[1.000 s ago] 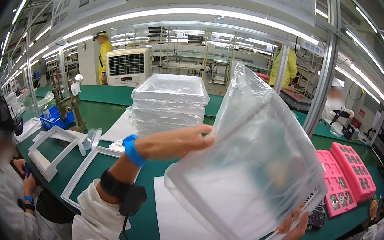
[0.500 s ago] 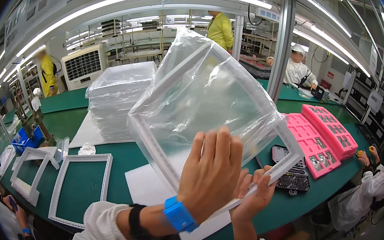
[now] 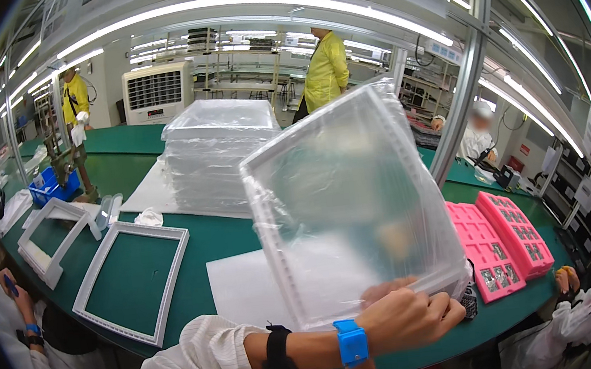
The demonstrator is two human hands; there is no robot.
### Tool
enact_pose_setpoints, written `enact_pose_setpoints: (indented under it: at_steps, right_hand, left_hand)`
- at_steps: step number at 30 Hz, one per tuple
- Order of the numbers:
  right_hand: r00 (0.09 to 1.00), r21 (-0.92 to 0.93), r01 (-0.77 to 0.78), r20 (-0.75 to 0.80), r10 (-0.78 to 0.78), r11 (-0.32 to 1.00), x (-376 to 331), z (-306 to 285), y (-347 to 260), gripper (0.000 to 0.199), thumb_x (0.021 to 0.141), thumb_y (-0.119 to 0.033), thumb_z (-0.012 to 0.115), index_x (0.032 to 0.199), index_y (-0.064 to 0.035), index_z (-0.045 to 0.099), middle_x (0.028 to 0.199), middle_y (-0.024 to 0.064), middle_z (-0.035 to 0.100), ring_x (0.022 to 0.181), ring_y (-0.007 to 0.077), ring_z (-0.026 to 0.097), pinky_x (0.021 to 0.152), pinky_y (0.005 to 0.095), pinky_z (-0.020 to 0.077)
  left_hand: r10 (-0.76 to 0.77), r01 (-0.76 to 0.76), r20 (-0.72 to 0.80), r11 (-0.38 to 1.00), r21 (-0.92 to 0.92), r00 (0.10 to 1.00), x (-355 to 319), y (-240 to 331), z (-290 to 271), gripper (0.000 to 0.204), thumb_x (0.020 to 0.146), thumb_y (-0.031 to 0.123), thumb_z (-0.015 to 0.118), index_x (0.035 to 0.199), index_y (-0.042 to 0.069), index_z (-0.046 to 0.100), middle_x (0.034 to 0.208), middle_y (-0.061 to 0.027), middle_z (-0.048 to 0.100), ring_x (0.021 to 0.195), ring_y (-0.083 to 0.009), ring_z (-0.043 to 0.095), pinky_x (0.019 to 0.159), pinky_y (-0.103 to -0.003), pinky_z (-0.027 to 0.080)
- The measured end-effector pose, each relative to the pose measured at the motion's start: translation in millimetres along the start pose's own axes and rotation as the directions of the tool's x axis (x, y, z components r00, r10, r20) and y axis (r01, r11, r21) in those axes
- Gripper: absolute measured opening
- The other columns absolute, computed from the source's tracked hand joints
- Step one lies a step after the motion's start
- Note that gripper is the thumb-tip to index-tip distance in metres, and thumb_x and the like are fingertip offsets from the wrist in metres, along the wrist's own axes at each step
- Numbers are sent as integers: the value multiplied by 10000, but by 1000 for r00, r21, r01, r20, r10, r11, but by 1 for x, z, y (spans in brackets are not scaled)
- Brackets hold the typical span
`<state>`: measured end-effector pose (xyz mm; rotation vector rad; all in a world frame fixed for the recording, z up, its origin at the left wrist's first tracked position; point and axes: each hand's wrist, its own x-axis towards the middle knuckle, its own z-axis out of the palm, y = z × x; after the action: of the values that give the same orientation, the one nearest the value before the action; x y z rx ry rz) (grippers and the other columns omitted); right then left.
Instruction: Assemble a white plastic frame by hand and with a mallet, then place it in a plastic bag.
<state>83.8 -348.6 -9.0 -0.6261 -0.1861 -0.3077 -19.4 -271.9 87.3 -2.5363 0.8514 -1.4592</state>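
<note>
A white rectangular frame (image 3: 272,249) stands tilted up in front of me inside a clear plastic bag (image 3: 339,187). My left hand (image 3: 413,317), with a blue wrist strap, reaches across to its lower right edge, fingers curled closed on the bag there. Mostly hidden behind my left hand and the lower edge, my right hand (image 3: 388,290) grips the bagged frame from below. A bare white frame (image 3: 175,278) lies on the green table to the left. Beneath the bagged frame is a white sheet (image 3: 238,286).
A stack of bagged frames (image 3: 212,157) stands behind. Pink foam trays (image 3: 490,264) with metal parts sit at the right. Another white frame part (image 3: 52,259) and a blue bin (image 3: 55,186) are at the left. People work on both sides; a metal post (image 3: 464,92) rises behind.
My left hand has moved right and down from the bag's middle to its lower right edge. The bagged frame has turned more upright. The view has shifted slightly.
</note>
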Motion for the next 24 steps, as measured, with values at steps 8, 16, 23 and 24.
enact_pose_setpoints:
  at_steps: [8, 16, 23, 24]
  right_hand:
    - [909, -423, 114, 410, 78, 899, 18, -45, 11, 457, 1040, -421, 524, 1157, 16, 464, 630, 1, 435, 492, 109, 428, 428, 214, 320]
    - [957, 10, 272, 104, -271, 962, -32, 64, -31, 338, 1052, -409, 509, 1008, -73, 504, 695, -24, 388, 480, 60, 348, 429, 214, 288]
    - [971, 150, 237, -64, -229, 960, -25, 60, -27, 408, 1059, -393, 503, 1180, -4, 500, 669, -6, 381, 501, 62, 358, 419, 204, 257]
    - [969, 153, 247, -62, -240, 957, -19, 48, -23, 408, 1059, -393, 503, 1180, -4, 500, 669, -6, 381, 501, 62, 358, 419, 204, 257]
  left_hand:
    - [-130, 42, -220, 930, -365, 967, -25, -3, -54, 297, 781, 132, 697, 1064, 91, 618, 935, -49, 590, 796, -222, 647, 653, -329, 514]
    - [-944, 583, 141, 63, -810, 297, -88, -56, -34, 807, 957, 470, 661, 1416, -90, 304, 1357, -272, 447, 1253, -315, 511, 1026, -420, 440]
    - [-775, 725, 465, -13, -688, 427, -91, -4, -10, 514, 1011, 438, 579, 1188, -38, 499, 762, -136, 649, 632, -194, 648, 578, -337, 507]
    - [-727, 720, 560, -132, -681, 397, -88, 5, -15, 530, 1013, 450, 570, 1192, -43, 495, 752, -141, 645, 611, -203, 642, 557, -342, 500]
